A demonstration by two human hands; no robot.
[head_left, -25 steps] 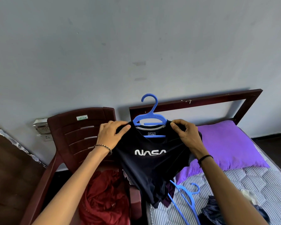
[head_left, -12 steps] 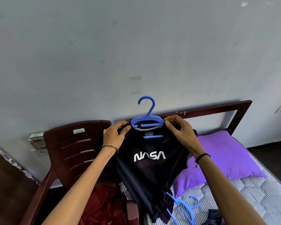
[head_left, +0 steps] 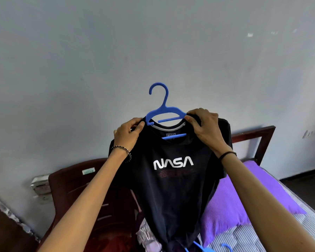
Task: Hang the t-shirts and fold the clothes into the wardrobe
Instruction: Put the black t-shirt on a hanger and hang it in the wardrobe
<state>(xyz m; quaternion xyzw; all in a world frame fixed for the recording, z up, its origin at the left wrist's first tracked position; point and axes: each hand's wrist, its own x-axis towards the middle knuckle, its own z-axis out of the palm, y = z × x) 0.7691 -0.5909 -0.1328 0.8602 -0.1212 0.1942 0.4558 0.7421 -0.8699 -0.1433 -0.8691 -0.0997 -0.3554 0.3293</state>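
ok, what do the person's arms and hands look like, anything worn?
Both forearms are bare, no sleeves in view, no gloves. The left hand has a thin beaded bracelet at the wrist, dark with pale beads. The right hand has a plain thin black band at the wrist.

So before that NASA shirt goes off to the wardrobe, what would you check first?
1. Blue hanger inside the black NASA t-shirt, hook out of the collar: ok.
2. Left hand grip on one shoulder: ok, pinching fabric.
3. Right hand grip on the other shoulder: ok.
4. Shoulders seated evenly on the hanger: cannot tell, hands cover the ends.
5. Wardrobe rail in sight: not ok, not in view.
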